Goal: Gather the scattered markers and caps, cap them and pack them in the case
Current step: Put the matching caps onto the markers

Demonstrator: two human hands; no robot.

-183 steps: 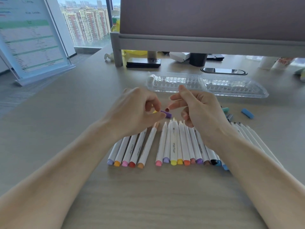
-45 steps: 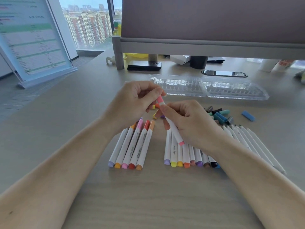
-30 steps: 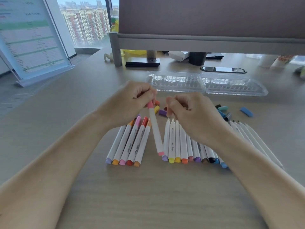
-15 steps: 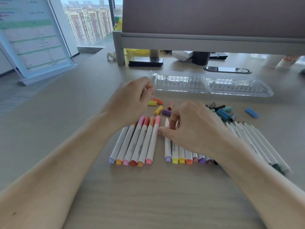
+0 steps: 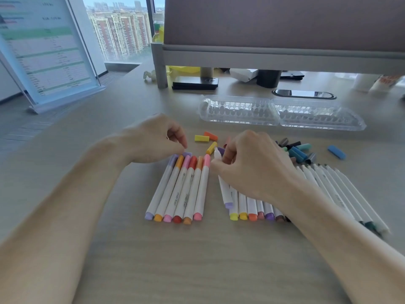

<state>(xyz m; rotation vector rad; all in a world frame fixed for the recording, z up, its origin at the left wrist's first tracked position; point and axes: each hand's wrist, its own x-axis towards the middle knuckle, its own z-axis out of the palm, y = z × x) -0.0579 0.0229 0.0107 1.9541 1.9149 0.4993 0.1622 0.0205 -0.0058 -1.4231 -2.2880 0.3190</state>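
My right hand (image 5: 252, 165) grasps a white plastic marker with a lilac butt (image 5: 226, 191), lifted at a slant off the row of uncapped white markers (image 5: 252, 207), its bare pale tip pointing toward the far edge of the light wooden table (image 5: 197, 260). My left hand (image 5: 153, 139) curls thumb and forefinger down on a small lilac cap (image 5: 187, 154) at the head of the six capped markers (image 5: 182, 189); I cannot tell whether it pinches it yet. A clumsy pinch could flick that cap among the loose yellow and orange caps (image 5: 206, 139) just beyond. The dark purple cap (image 5: 220, 150) beside my tip could be mistaken for its match. My wrist could also scatter the row beneath it. The clear ribbed plastic case (image 5: 280, 113) lies in two halves toward the far edge.
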